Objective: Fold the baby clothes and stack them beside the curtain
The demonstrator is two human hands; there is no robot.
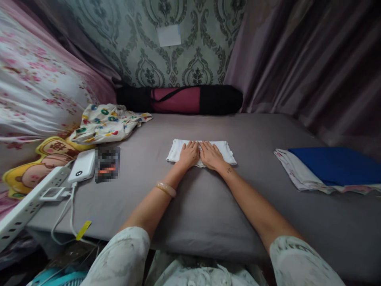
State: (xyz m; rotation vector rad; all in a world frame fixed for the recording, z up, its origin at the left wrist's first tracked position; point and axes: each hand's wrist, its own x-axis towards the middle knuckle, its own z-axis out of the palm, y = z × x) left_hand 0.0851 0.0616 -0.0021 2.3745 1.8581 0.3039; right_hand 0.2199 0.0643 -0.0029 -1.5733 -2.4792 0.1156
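The only view looks out from the wearer's head, forward and down over the bed's point(202, 206) near edge, hands point(212, 156) small at mid-frame, the wall point(204, 33) farther off.

The grey bed point(250, 135) bears white cloth point(224, 150), folded fabrics point(330, 167), apparently a bag point(178, 100).

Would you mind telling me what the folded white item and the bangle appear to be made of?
Folded white item: probably soft, matte fabric, judging by its layered, slightly rumpled edges. Bangle: smooth, with slight sheen and pale tan colour; perhaps stone, though plastic is possible.
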